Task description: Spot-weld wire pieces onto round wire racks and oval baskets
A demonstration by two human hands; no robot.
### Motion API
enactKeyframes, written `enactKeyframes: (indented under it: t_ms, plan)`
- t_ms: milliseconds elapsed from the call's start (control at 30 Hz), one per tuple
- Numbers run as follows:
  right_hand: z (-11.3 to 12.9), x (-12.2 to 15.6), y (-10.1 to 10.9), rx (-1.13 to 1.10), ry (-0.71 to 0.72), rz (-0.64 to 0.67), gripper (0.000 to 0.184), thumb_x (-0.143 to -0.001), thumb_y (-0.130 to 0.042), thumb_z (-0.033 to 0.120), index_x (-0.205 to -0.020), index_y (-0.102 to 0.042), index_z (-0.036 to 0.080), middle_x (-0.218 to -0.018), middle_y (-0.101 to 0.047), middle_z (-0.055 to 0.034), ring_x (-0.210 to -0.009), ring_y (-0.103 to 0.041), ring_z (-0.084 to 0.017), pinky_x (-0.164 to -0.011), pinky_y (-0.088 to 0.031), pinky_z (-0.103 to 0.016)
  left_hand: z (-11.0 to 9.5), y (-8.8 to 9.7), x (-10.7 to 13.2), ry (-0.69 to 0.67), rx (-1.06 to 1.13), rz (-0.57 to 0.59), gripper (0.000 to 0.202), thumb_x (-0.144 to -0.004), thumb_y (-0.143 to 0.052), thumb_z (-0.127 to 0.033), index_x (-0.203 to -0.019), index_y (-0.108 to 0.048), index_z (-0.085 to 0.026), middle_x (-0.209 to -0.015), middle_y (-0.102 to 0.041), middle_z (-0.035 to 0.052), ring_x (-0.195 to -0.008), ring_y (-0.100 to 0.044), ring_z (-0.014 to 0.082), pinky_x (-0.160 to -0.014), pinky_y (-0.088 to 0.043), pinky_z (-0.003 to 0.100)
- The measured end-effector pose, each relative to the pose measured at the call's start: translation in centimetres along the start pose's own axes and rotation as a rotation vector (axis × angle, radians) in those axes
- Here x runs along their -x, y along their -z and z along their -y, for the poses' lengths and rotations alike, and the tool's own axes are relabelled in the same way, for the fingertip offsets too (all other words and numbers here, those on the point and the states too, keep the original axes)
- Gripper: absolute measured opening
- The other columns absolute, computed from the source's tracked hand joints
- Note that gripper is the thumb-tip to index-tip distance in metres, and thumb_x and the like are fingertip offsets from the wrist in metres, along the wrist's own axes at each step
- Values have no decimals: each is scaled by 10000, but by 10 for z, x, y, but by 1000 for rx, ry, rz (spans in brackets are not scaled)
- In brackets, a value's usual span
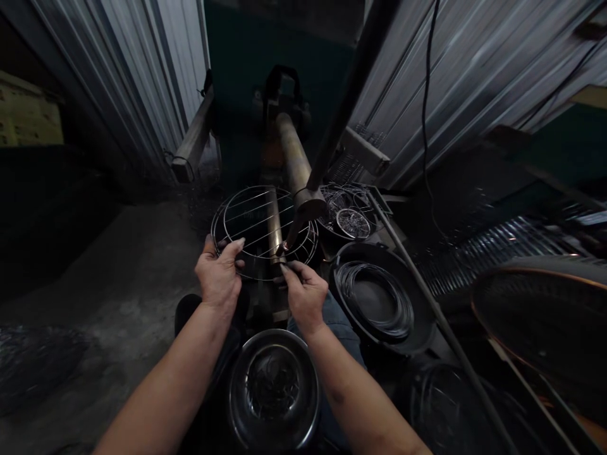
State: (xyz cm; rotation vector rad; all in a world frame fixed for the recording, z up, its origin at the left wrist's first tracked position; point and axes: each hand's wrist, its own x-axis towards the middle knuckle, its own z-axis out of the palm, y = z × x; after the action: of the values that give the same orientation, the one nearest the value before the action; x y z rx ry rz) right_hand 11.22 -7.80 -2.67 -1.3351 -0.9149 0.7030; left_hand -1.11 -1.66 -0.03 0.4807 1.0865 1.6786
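A round wire rack (258, 257) with rings and straight cross wires lies level in front of me. My left hand (219, 275) is closed on its left rim, thumb on top and fingers below. At the near right rim, my right hand (306, 294) is in a pinch beside the electrode tip (284, 246) of a spot welder; what its fingertips hold is hidden. A brass-coloured lower bar (274, 221) runs beneath the rack. Above it, the welder's thick upper cylinder (296, 158) extends towards me. A small reddish glow shows at the tip.
A shiny metal bowl (236, 392) with small wire pieces stands below my forearms. To the right, a black pan (420, 328) holds coiled wire (374, 300), and wire rings (353, 223) lie behind it. A dark slanted bar (351, 95) crosses above the rack. A large fan-like round guard (540, 272) stands far right.
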Motion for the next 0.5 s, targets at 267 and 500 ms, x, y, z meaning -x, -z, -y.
enactKeyframes:
  t_ms: [267, 500]
  plan:
    - [-4, 0, -3, -18, 22, -52, 170, -740, -665, 319, -786, -690, 158, -660, -683, -11, -587, -631, -154, -611, -527, -278, 1, -4, 0, 7, 15, -3, 453, -484, -813, -218, -855, -556, -174, -788, -515, -33, -578, -489, 65, -401, -331, 163]
    - [-11, -2, -1, 26, 43, -64, 173, -752, -663, 329, -796, -698, 166, -651, -684, -6, -603, -652, -170, -612, -526, -282, 4, -6, -3, 36, 21, -9, 480, -462, -824, -223, -836, -525, -186, -779, -515, -44, -577, -493, 68, -396, -323, 169]
